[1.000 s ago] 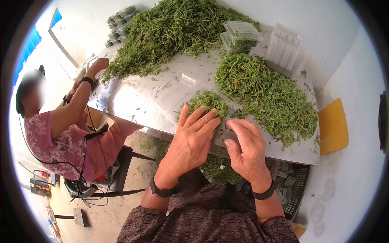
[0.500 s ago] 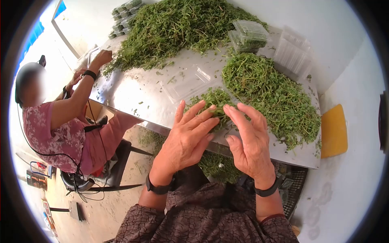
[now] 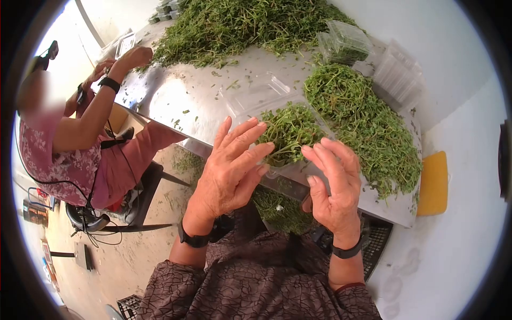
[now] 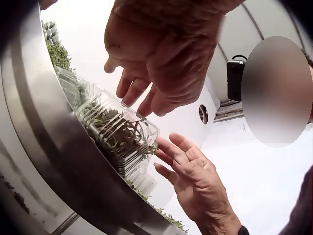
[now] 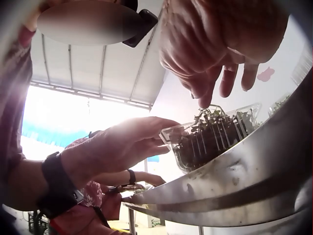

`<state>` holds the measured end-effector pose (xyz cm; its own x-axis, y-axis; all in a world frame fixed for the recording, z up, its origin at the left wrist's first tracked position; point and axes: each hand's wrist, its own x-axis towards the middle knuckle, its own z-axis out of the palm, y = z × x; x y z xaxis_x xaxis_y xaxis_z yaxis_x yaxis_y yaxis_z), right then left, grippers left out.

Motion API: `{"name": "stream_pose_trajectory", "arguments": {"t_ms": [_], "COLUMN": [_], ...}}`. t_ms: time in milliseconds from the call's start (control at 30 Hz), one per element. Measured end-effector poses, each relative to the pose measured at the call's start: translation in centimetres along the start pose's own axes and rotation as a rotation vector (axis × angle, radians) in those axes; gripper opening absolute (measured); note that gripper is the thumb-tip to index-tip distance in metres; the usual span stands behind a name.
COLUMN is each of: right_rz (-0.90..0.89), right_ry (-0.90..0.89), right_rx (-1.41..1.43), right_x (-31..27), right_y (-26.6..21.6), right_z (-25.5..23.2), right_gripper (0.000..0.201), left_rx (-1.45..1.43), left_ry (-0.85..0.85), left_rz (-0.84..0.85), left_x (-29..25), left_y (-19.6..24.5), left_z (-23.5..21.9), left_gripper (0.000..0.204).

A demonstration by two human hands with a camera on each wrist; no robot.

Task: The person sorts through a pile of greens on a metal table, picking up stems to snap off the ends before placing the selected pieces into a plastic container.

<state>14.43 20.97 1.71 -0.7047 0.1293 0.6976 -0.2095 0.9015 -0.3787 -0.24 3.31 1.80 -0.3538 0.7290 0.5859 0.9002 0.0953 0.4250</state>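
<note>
A clear plastic clamshell point(image 3: 290, 133) full of green herbs sits at the near edge of the steel table point(image 3: 181, 106), its lid point(image 3: 256, 93) open behind it. My left hand point(image 3: 250, 144) has straight fingers, their tips against the herbs on the box's left side. My right hand point(image 3: 325, 160) is relaxed, its fingertips at the box's right front corner. In the left wrist view the left hand point(image 4: 161, 63) hovers over the clamshell point(image 4: 117, 127) and the right hand point(image 4: 190, 171) touches its corner. In the right wrist view the clamshell point(image 5: 215, 134) lies between the right hand point(image 5: 220, 49) and the left hand point(image 5: 122, 147).
A large herb heap point(image 3: 240, 26) covers the far table and a second heap point(image 3: 368, 122) lies right of the box. Empty clamshells point(image 3: 400, 74) and a filled one point(image 3: 346, 45) stand behind. Another person point(image 3: 69, 154) sits at left. A black crate point(image 3: 378, 240) is under the table.
My left hand has slid off the top of the herbs to the box's left side. The right hand has come in to its right corner. The other person's hand has moved.
</note>
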Motion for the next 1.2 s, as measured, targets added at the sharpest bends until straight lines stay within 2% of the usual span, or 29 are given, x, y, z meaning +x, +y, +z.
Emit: {"name": "stream_pose_trajectory", "arguments": {"t_ms": [67,400,600,733,800,933,1200], "right_rz": [0.033,-0.017,0.028,0.055,0.080,0.056,-0.016], "right_ry": [-0.007,-0.112,-0.173,-0.183,-0.110,-0.078,-0.153], "right_rx": [0.011,-0.187,-0.284,-0.276,-0.093,-0.160,-0.205], "right_x": [-0.2,0.8,1.1,1.1,1.0,2.1,3.2], "right_y": [-0.1,-0.8,-1.6,-1.8,-1.4,-1.3,-0.4], "right_z": [0.3,1.1,1.2,0.8,0.1,-1.0,0.8], "right_gripper": [0.050,0.055,0.055,0.058,0.057,0.056,0.054], "left_rx": [-0.017,-0.040,-0.029,-0.034,-0.014,-0.011,0.045], "left_ry": [0.006,-0.063,0.013,-0.037,-0.073,-0.047,-0.096], "left_rz": [-0.011,-0.018,0.032,0.057,0.039,0.045,0.071], "left_x": [-0.3,-0.2,0.2,0.6,0.4,0.7,1.2], "left_y": [-0.1,0.0,0.5,0.8,0.7,1.2,0.8], "left_z": [0.3,1.0,1.2,1.5,1.7,1.7,2.0], "left_gripper": [0.039,0.034,0.037,0.039,0.043,0.043,0.042]}}
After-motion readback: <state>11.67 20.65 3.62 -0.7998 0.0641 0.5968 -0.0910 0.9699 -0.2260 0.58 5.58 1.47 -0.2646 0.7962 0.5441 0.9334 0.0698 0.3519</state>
